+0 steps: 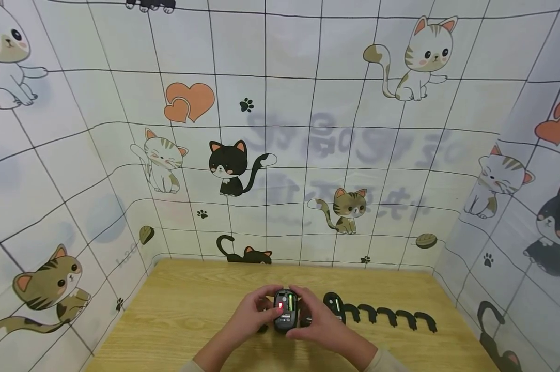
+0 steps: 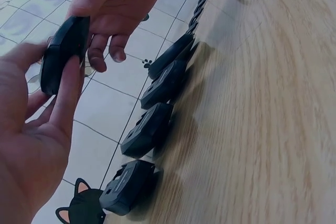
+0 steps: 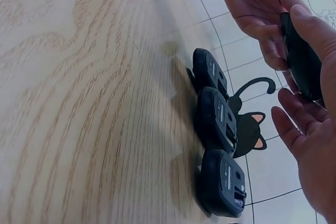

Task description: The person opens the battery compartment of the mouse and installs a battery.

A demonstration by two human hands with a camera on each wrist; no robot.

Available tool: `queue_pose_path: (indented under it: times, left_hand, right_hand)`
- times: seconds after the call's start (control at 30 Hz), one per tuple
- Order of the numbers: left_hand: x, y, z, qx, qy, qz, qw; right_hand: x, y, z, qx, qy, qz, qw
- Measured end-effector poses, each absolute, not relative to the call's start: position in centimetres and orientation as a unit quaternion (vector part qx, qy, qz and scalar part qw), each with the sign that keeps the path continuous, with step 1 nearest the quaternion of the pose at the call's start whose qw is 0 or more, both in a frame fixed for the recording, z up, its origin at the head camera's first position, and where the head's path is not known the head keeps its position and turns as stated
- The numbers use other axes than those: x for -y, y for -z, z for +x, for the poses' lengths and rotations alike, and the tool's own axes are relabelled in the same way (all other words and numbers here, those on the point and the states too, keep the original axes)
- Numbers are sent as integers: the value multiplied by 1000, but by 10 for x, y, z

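Observation:
A black computer mouse [image 1: 285, 321] is held underside up between both hands, with its battery bay uncovered. A green battery [image 1: 290, 302] lies in the bay, and a red light glows beside it. My left hand [image 1: 251, 315] grips the mouse's left side, thumb on the underside near the light. From the other side, my right hand [image 1: 319, 320] holds it with fingertips at its far end. In the left wrist view the mouse [image 2: 65, 51] is raised above the table, and in the right wrist view the right thumb lies along the mouse [image 3: 302, 59].
More black mice [image 2: 148, 129] lie underside up in a row on the wooden table [image 1: 191, 299], partly behind the hands; one mouse [image 1: 334, 305] shows right of them. Several curved black pieces [image 1: 387, 315] continue the row rightward. A cat-print sheet [image 1: 284, 155] encloses the table's back and sides.

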State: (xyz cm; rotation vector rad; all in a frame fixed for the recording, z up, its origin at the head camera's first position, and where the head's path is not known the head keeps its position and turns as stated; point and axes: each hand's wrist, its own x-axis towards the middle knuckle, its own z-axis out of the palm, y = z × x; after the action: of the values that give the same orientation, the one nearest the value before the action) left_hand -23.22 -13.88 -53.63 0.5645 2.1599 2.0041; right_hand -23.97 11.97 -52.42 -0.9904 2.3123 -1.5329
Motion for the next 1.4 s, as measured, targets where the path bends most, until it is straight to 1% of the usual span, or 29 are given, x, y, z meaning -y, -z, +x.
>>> queue_pose_path:
  times: [0.1, 0.27, 0.37, 0.43, 0.63, 0.73, 1.03, 1.23, 1.4]
  left_hand:
    - [142, 537, -231, -715, -664, 201, 87]
    - [149, 539, -229, -691, -673, 230, 128]
    - [152, 540, -229, -689, -669, 246, 134]
    - [155, 541, -230, -702, -653, 256, 124]
    - [169, 541, -233, -802, -531, 269, 41]
    - [180, 541, -235, -828, -493, 265, 19]
    - [214, 543, -240, -846, -464, 263, -11]
    - [235, 539, -241, -854, -451, 258, -16]
    - [252, 539, -243, -866, -434, 249, -1]
  right_hand:
    - [-121, 527, -243, -784, 521, -322, 101]
    - [-122, 532, -249, -788, 523, -305, 111]
    - [-120, 534, -252, -787, 523, -305, 119]
    - [-118, 534, -253, -790, 517, -306, 119]
    - [-106, 531, -257, -813, 473, -321, 111]
    - [-97, 528, -261, -824, 447, -329, 110]
    - [-64, 527, -275, -826, 421, -354, 123]
    - [-40, 531, -282, -829, 407, -369, 106]
    - [-21, 542, -291, -841, 367, -390, 75]
